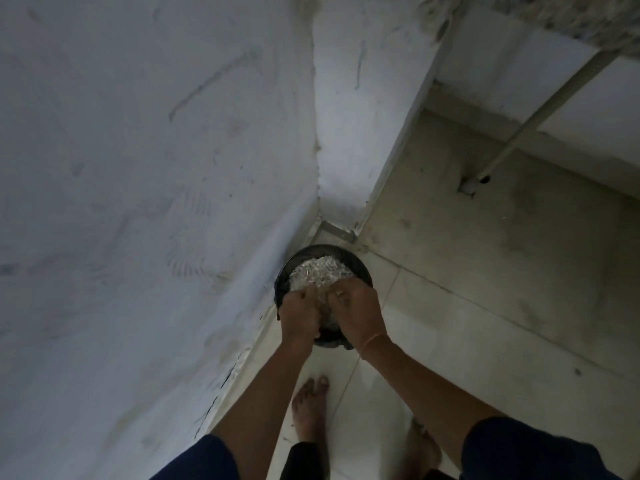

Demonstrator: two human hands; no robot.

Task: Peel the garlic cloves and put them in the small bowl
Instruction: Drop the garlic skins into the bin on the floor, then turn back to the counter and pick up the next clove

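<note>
Garlic skins [320, 271] are filling the bin [364, 276] at 12 o'clock; left hand [299, 317] and right hand [358, 315] are curling above, probably shedding scraps. Whether they are pinching any, I cannot tell.

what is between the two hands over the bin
Head view: only pale papery scraps show in the narrow gap between left hand and right hand, inside the black bin.

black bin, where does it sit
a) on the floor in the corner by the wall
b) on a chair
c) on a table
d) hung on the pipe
a: the black bin stands on the tiled floor, pushed into the corner against the white wall.
</note>
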